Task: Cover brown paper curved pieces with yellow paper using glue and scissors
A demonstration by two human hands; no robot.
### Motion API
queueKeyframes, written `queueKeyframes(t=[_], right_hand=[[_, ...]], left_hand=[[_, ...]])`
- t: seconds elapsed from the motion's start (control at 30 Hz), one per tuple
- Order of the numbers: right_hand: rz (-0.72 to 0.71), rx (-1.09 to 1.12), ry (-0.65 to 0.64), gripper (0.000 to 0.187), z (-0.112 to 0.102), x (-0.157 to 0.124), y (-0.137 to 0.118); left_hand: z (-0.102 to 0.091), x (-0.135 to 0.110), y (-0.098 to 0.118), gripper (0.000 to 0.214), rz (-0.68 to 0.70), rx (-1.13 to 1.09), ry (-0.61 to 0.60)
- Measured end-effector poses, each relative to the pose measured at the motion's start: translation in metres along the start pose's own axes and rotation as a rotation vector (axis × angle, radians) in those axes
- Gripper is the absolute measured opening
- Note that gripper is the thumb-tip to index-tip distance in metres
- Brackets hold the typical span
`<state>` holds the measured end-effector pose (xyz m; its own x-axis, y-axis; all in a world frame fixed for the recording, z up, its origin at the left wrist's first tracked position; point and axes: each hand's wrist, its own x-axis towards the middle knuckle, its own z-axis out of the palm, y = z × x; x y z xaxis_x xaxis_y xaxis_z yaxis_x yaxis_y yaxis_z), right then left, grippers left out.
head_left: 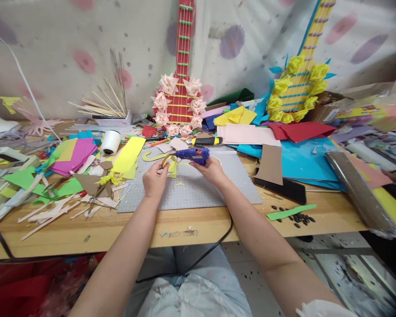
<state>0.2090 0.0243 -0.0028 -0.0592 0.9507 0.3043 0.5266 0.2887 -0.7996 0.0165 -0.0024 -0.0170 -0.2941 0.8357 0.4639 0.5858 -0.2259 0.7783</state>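
My right hand is wrapped round a blue glue gun, whose nozzle points left toward a small yellow paper piece. My left hand pinches that yellow piece from the left. Both hands hover over a grey cutting mat on the wooden table. The gun's black cord hangs off the table's front edge toward my lap.
A red paper guitar with pink flowers and a yellow one lean on the back wall. Coloured paper sheets, scraps, a white roll, a yellow-handled knife, a black phone and dark seeds crowd the table.
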Motion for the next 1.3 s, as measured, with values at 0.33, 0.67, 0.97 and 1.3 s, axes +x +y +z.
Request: queueKeyframes(t=[0.33,0.67,0.97,1.3], right_hand=[[-0.003,-0.024,0.002,0.033,0.003,0.002,0.009],[-0.014,-0.032,0.008,0.033,0.004,0.002,0.011],[-0.045,0.035,-0.017,0.035,0.005,-0.002,0.000],[-0.082,0.059,-0.081,0.034,0.002,-0.009,-0.012]], left_hand=[[0.002,0.001,-0.004,0.024,0.027,0.006,0.008],[0.001,0.000,-0.001,0.025,0.010,0.023,-0.006],[0.000,0.000,-0.001,0.023,0.005,0.021,-0.014],[-0.002,0.000,0.004,0.023,0.016,0.019,0.042]])
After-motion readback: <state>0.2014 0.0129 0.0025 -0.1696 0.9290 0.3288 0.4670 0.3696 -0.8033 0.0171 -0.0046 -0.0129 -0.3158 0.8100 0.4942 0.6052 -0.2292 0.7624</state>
